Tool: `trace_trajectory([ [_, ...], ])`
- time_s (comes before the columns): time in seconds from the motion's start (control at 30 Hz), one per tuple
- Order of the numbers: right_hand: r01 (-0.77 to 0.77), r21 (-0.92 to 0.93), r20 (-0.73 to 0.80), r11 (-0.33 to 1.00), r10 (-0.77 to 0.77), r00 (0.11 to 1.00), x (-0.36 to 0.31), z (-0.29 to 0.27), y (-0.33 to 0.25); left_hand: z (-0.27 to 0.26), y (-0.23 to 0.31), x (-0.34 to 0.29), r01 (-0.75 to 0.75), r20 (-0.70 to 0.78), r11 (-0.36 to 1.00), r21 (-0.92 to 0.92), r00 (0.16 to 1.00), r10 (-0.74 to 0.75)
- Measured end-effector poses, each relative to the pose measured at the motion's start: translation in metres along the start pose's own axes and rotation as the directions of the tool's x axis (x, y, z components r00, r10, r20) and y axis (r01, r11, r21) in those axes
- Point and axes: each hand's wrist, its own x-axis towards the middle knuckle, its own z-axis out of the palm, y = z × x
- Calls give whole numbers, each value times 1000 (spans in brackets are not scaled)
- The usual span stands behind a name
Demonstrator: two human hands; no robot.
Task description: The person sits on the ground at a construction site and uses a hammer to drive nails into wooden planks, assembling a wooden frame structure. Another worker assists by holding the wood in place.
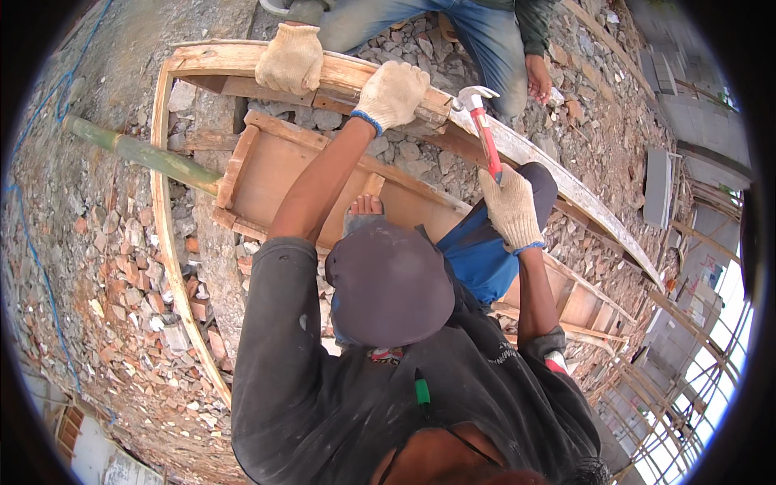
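My left hand [393,95], in a cream knit glove with a blue cuff, is closed over a long wooden beam [356,74]. In my right hand [509,208], gloved the same way, is a claw hammer [485,133] with a red handle and a metal head. The hammer head stands up close to the beam, just right of my left hand; I cannot tell whether they touch. Left of my left hand, a co-worker's gloved hand [289,58] rests on the same beam. The co-worker's bare hand [538,78] hangs near their jeans.
Below the beam lies a shallow wooden panel frame [283,170]. A green bamboo pole [149,158] meets its left end. A thin wooden strip [166,234] runs down on the left. Broken bricks and stones [137,299] cover the ground, and a blue cord [40,267] crosses the far left.
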Motion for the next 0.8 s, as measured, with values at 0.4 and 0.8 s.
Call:
trace_trajectory([
  [0.4, -32, 239, 15, 971, 29, 999, -13, 96, 51, 1, 9, 6, -47, -9, 998, 53, 999, 47],
  [0.8, 243, 632, -420, 736, 61, 906, 20, 43, 13, 0, 5, 4, -29, 29, 996, 84, 999, 26],
])
